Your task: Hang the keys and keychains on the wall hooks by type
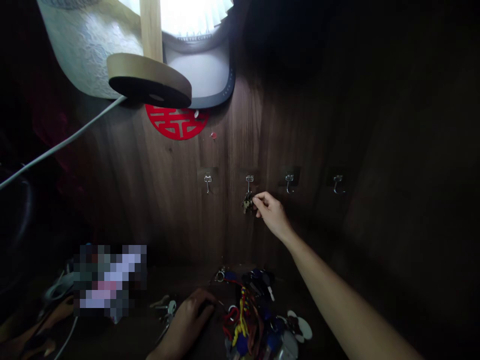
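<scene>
Right fingers (260,204) pinched on keys (246,204) at wall hook (249,179), left fingers (205,295) curled, hold unclear

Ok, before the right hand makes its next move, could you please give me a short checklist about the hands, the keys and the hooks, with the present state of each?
1. Right hand has the bunch of keys at its fingertips: ok.
2. Keys at the second hook from the left: ok, just below it.
3. Ring seated on that hook: cannot tell, too small.
4. Left hand away from the hooks: ok, low down, between loose keys and the heap of keyrings.
5. Heaped keyrings sorted apart: not ok, they lie jumbled.
</scene>
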Demonstrator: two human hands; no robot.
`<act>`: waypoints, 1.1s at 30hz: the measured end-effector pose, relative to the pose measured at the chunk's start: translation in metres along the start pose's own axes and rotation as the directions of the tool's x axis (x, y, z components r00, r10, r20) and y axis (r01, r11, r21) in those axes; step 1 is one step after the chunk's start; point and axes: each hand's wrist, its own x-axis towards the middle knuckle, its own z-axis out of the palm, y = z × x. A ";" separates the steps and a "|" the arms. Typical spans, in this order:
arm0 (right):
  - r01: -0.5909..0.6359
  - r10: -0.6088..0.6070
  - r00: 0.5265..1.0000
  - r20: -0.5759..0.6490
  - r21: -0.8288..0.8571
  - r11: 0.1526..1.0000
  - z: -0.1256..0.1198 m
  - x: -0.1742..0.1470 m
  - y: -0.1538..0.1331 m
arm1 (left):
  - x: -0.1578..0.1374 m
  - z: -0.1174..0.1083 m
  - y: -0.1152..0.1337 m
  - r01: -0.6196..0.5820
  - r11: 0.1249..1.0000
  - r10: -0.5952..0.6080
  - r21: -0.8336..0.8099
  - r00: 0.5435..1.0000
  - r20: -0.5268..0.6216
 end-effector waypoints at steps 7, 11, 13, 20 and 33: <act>-0.041 0.041 0.999 0.003 0.049 0.998 0.003 -0.027 0.010 | -0.001 -0.001 0.003 0.002 1.000 -0.002 -0.002 1.000 0.002; -0.096 0.095 0.995 0.021 0.091 0.991 0.005 -0.053 0.018 | -0.001 -0.001 0.003 -0.003 1.000 0.003 -0.008 1.000 -0.010; -0.135 0.132 0.991 0.034 0.109 0.985 0.007 -0.068 0.022 | -0.002 -0.001 0.002 -0.009 1.000 0.009 -0.008 1.000 -0.012; -0.239 0.230 0.971 0.071 0.152 0.959 0.019 -0.113 0.028 | -0.002 0.000 -0.003 -0.025 1.000 0.024 -0.016 0.999 -0.037; -0.257 0.269 0.928 0.257 -0.079 0.963 0.036 -0.174 0.020 | -0.003 -0.009 -0.005 0.015 0.995 -0.047 -0.100 0.942 -0.332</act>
